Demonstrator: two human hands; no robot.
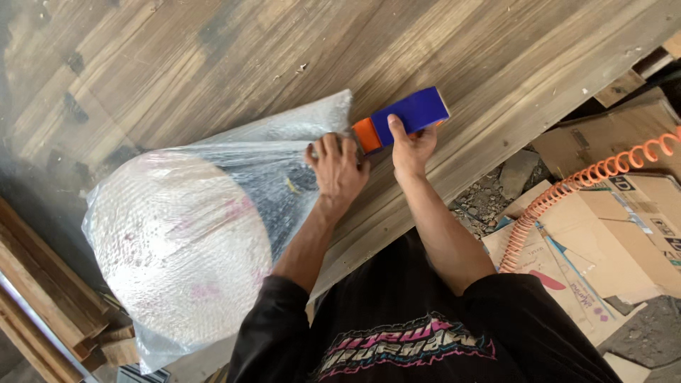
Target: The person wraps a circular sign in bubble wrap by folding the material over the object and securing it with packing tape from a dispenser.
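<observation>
A big round bundle wrapped in bubble wrap and clear plastic (181, 241) lies on a wooden table (234, 64), its loose plastic end pointing up right. My left hand (337, 170) presses flat on that plastic end. Just to its right, my right hand (411, 145) grips a tape dispenser (404, 117) with a blue body and an orange part, whose orange end meets the plastic by my left fingers.
Flattened cardboard boxes (610, 234) and rubble lie on the floor at right, crossed by an orange coiled air hose (567, 191). Wooden planks (42, 298) are stacked at lower left. The table edge (496, 142) runs diagonally past my body.
</observation>
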